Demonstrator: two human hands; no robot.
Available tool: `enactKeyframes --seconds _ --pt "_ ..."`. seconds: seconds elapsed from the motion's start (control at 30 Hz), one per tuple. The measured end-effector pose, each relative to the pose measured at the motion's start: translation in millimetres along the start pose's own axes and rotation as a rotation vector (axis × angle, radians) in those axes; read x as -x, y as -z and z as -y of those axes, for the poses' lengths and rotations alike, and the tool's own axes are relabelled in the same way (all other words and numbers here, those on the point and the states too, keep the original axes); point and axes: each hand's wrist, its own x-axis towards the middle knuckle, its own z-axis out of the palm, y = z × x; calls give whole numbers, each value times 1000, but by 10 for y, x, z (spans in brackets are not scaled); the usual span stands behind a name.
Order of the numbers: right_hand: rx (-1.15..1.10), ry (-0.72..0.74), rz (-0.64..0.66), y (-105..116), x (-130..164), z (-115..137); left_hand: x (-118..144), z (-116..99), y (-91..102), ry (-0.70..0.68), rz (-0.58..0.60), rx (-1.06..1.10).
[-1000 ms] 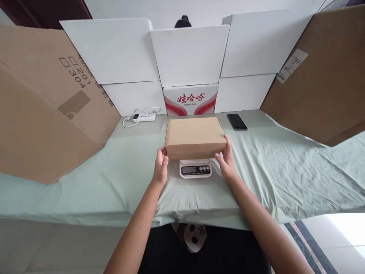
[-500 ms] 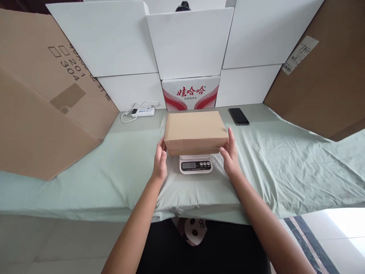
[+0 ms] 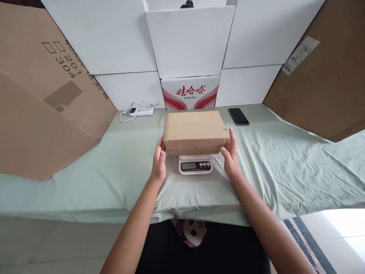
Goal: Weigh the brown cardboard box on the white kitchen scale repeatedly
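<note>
A closed brown cardboard box (image 3: 196,127) sits over a white kitchen scale (image 3: 196,172), hiding the scale's platform. Whether its full weight rests there I cannot tell. My left hand (image 3: 159,161) holds the box by its left side, fingers partly hidden behind the edge. On the opposite side, my right hand (image 3: 230,156) grips the right front corner, thumb toward the front and fingers along the side. Below the box's front edge, the scale's display (image 3: 188,166) shows faint digits too small to read with certainty, with several buttons beside it.
A black phone (image 3: 238,116) lies at the back right on the green cloth (image 3: 114,152). A white power strip (image 3: 142,111) with a cable is at the back left. White panels, a red-printed carton (image 3: 190,92) and large cardboard sheets (image 3: 48,114) wall in the table.
Faint digits now show on the scale's display, which looked blank before. Both hands and the box have stayed nearly in place; the view has shifted slightly.
</note>
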Motion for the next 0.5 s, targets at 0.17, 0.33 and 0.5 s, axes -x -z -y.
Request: enactKeyframes --seconds 0.17,0.33,0.5 --pt "-24 -22 -58 3 -26 26 -9 16 21 0 -6 -4" --pt "-21 -20 -47 -3 -38 71 -17 -4 -4 -2 0 -24" --pt "-1 -33 -25 -13 -24 67 -19 -29 -18 10 9 -40"
